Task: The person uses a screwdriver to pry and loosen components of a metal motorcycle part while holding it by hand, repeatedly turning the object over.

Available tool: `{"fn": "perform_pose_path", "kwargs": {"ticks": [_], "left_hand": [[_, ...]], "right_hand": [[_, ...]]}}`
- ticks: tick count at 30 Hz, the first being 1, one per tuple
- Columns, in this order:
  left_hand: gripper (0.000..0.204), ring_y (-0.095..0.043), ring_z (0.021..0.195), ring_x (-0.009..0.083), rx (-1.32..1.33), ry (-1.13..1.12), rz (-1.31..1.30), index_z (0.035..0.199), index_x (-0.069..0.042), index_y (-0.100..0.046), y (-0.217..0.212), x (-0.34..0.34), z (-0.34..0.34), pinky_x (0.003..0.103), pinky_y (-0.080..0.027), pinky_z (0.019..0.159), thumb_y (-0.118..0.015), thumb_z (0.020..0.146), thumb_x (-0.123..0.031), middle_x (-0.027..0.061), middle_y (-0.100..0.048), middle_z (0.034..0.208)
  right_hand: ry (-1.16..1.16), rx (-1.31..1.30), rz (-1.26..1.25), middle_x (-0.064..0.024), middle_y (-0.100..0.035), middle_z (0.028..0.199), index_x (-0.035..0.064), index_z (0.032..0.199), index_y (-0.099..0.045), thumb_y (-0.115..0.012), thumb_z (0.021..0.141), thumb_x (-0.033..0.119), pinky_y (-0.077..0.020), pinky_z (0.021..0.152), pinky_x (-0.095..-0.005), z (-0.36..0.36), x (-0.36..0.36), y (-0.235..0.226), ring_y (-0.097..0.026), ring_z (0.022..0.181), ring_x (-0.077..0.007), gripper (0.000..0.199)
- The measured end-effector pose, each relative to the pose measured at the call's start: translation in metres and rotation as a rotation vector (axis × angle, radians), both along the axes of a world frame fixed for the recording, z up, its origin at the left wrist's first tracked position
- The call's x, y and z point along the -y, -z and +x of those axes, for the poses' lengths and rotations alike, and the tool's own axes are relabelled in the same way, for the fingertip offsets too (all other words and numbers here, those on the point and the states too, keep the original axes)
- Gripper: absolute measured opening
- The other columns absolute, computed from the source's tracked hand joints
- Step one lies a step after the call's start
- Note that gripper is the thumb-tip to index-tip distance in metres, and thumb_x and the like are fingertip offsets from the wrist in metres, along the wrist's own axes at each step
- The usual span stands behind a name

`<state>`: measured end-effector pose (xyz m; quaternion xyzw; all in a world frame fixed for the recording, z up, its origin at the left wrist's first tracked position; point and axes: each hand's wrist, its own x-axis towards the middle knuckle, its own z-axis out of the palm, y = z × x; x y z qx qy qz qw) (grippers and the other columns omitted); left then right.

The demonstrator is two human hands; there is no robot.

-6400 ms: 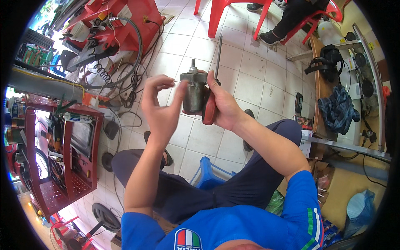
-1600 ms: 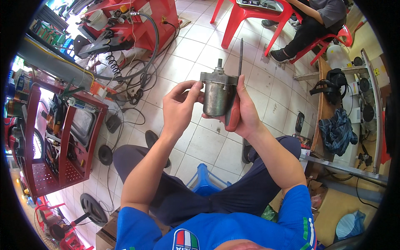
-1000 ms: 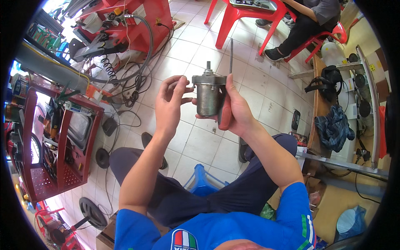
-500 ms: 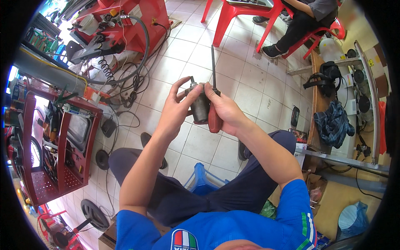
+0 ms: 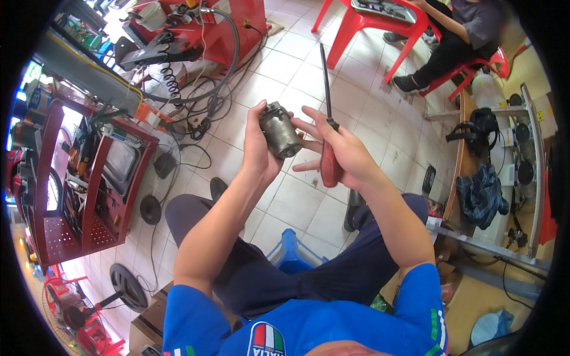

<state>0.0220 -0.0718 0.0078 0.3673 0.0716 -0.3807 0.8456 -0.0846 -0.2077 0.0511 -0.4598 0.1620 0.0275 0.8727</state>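
Note:
In my left hand (image 5: 259,139) rests a small starter motor (image 5: 281,134), a worn grey metal cylinder tilted with its lower end toward me. My left thumb lies along its left side, and the fingers wrap behind it, mostly hidden. My right hand (image 5: 347,154) holds a screwdriver (image 5: 331,163) by its red handle, pinned between thumb and palm. The long dark shaft points up and away from me. The other fingers of that hand are spread toward the motor's right side; whether they touch it I cannot tell.
A red tool cart (image 5: 89,196) stands at the left. Cables (image 5: 205,121) lie tangled on the tiled floor near a red machine (image 5: 249,26). A blue stool (image 5: 289,249) shows between my legs. Far right, another person sits by a red table (image 5: 380,24); a wooden bench (image 5: 466,154) is nearer.
My left hand has turned the motor over and tilted it. My right hand has drawn off to the right with the screwdriver, its fingers now spread. The view has shifted slightly.

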Motion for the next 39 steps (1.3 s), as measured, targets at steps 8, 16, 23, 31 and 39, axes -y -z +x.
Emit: {"fn": "perform_pose_path", "kwargs": {"ticks": [8,16,23,31,39], "left_hand": [[0.056,-0.064,0.101,0.026,0.001,-0.21,-0.058,0.114,-0.004,-0.053,-0.02,-0.008,0.026,0.04,-0.056,0.083,-0.062,0.091,-0.055,0.0135,-0.062,0.108],[0.047,-0.064,0.102,0.0233,0.134,-0.27,-0.004,0.116,-0.004,-0.053,-0.021,-0.025,0.032,0.038,-0.055,0.08,-0.061,0.092,-0.044,0.0107,-0.063,0.111],[0.041,-0.064,0.102,0.0218,0.12,-0.236,0.02,0.116,-0.005,-0.054,-0.025,-0.04,0.029,0.037,-0.055,0.081,-0.056,0.092,-0.038,0.0105,-0.064,0.116],[0.034,-0.064,0.102,0.0221,0.151,-0.259,-0.023,0.112,-0.009,-0.054,-0.021,-0.048,0.032,0.038,-0.054,0.082,-0.056,0.092,-0.036,0.0095,-0.064,0.119],[0.031,-0.063,0.104,0.022,0.165,-0.269,-0.093,0.112,-0.012,-0.053,-0.024,-0.051,0.033,0.038,-0.054,0.083,-0.057,0.092,-0.036,0.0089,-0.065,0.119]], "right_hand": [[-0.045,-0.257,-0.701,-0.0001,-0.055,0.061,0.0084,0.083,-0.052,-0.071,0.094,0.022,-0.0379,0.04,-0.0242,-0.022,-0.011,-0.02,-0.049,0.043,-0.0067,0.027],[-0.15,-0.034,-0.626,0.0,-0.057,0.071,0.0036,0.123,-0.055,-0.063,0.097,0.012,-0.0475,0.061,-0.0255,-0.059,-0.026,0.017,-0.056,0.062,-0.0086,0.029],[-0.265,-0.11,-0.79,-0.0004,-0.056,0.07,0.0039,0.132,-0.051,-0.063,0.098,0.016,-0.0427,0.06,-0.025,-0.074,-0.03,0.016,-0.051,0.061,-0.0073,0.038],[-0.176,-0.085,-0.649,-0.0002,-0.056,0.073,0.002,0.126,-0.054,-0.061,0.1,0.017,-0.0415,0.057,-0.0238,-0.067,-0.035,0.016,-0.05,0.062,-0.0066,0.032],[-0.168,-0.118,-0.691,-0.0002,-0.057,0.074,0.0026,0.126,-0.054,-0.06,0.101,0.021,-0.0412,0.053,-0.0232,-0.069,-0.042,0.009,-0.052,0.063,-0.0064,0.031]]}}
